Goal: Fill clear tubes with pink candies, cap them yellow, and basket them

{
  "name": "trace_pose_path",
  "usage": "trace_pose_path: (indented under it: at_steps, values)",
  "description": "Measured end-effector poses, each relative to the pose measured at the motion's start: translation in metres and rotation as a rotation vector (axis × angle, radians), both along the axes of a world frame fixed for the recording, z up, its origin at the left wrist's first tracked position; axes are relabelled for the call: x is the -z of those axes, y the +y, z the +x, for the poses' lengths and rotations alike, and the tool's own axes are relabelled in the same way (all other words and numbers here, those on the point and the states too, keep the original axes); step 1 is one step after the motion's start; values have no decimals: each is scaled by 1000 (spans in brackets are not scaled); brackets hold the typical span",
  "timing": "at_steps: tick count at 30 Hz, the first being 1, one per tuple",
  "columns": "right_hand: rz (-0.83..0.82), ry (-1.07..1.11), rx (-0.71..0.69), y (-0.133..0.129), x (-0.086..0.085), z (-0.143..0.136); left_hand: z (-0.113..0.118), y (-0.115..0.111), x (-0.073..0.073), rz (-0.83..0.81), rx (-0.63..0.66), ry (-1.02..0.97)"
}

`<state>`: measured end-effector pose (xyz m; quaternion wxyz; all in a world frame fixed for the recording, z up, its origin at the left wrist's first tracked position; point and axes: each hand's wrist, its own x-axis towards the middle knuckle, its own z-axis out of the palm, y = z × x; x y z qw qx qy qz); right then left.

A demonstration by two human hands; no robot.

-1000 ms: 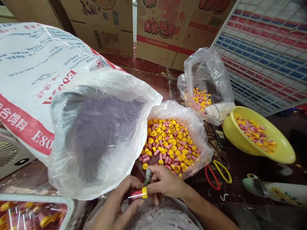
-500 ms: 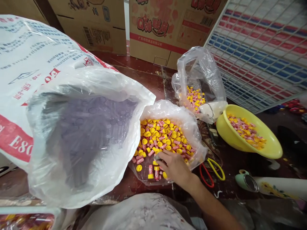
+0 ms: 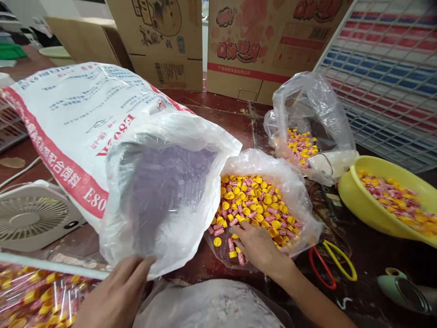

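A person's two bare hands work at a dark red tabletop [image 3: 228, 109], seen from above.

The right hand [image 3: 261, 248] reaches over the near edge of a spread plastic bag [image 3: 273, 166]. Its fingers are curled down among pink rolls with yellow caps [image 3: 252, 207], heaped on the bag; whether they have hold of one cannot be told, as the hand hides the contact.

The left hand [image 3: 118, 284] is at the lower lip of a large white sack [image 3: 82, 102] lying on its side. Its fingers lie close together with the tips at the lip; I cannot tell if they pinch it. Deeper inside the sack are clear tubes [image 3: 180, 182], apart from those fingertips.

The right hand seems to be picking up a roll. A good pick would take one of the separate rolls at the near edge, gripped lightly with thumb and forefinger around the firm-looking cap, leaving the patterned end free. Digging into the heap could snag two or scatter them. The left hand would do well to press lightly, since the sack's soft lip could fold over the tubes.

At lower left, a white-rimmed tray [image 3: 51, 265] holds filled tubes [image 3: 44, 296].
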<state>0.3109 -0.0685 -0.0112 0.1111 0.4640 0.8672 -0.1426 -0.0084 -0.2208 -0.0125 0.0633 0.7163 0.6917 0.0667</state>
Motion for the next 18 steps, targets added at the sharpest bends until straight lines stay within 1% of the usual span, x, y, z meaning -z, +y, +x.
trace_pose_path:
  at_steps: [2, 3, 4, 6, 8, 10, 11, 12, 14, 16, 18]
  values:
    - [-10, -27, 19, 1, -2, 1, 15, 31, -8, -136, 89, 233]
    - [-15, -34, 34, 1, -2, 4, 22, 46, -12, -180, 98, 329]
    - [-19, -26, 55, 2, -3, 8, 27, 59, -16, -203, 98, 397]
    - [-18, 62, 111, 0, -4, 16, 29, 77, -20, -214, 88, 450]
    - [-39, 286, 191, -3, -5, 22, 23, 86, -18, -210, 98, 439]
    - [-139, 597, 313, -8, -7, 23, 14, 87, -13, -225, 134, 408]
    - [-229, 751, 377, -10, -8, 21, 12, 85, -10, -222, 160, 339]
    - [-336, 890, 432, -13, -10, 18, 11, 83, -9, -209, 186, 223]
    - [-565, 1087, 500, -18, -14, 9, 18, 76, -10, -163, 237, -109]
    - [-751, 1180, 524, -21, -16, -1, 34, 68, -15, -140, 265, -434]
    - [-899, 1190, 524, -23, -18, -9, 52, 62, -24, -166, 288, -614]
